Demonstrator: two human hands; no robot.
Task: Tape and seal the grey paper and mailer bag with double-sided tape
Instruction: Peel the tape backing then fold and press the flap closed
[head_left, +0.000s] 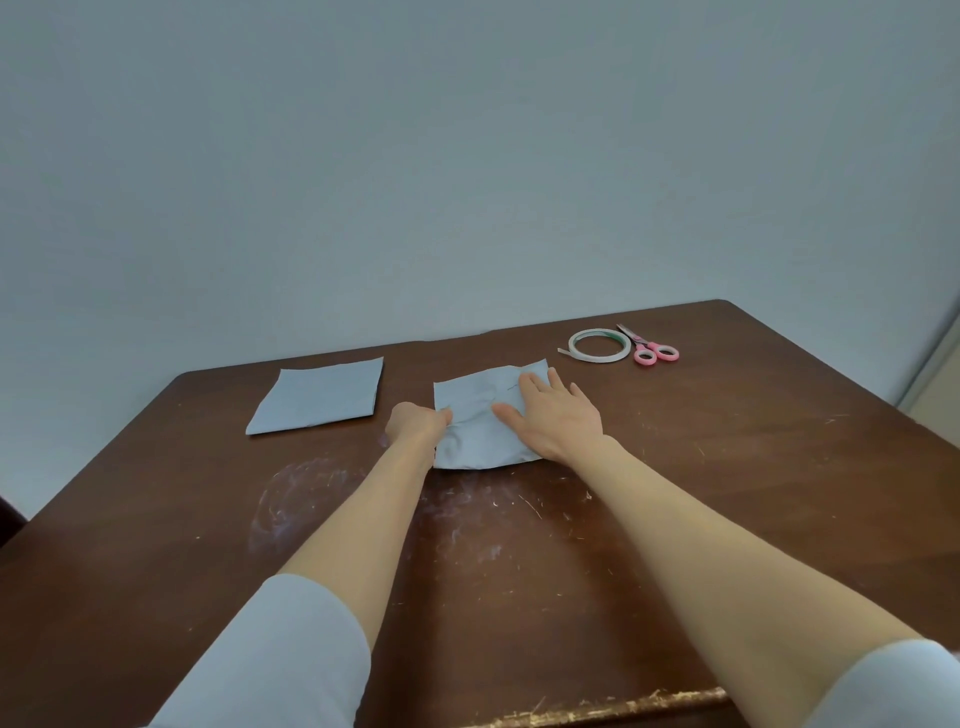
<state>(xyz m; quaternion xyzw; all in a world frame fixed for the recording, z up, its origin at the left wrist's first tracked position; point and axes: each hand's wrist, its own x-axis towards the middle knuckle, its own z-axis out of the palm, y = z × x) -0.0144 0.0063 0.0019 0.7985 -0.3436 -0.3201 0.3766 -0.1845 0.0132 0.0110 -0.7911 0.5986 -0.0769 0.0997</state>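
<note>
A crumpled grey mailer bag (475, 431) lies in the middle of the brown table (727, 493). My right hand (553, 415) lies flat on its right half with fingers spread. My left hand (418, 423) pinches the bag's left edge with curled fingers. A flat grey paper sheet (319, 395) lies apart on the left. A roll of double-sided tape (598, 345) with a short loose end sits at the back right, untouched.
Pink-handled scissors (652, 349) lie just right of the tape roll. The table's far edge meets a plain wall. Its worn front edge (613, 709) shows at the bottom. Scratches mark the wood near the middle.
</note>
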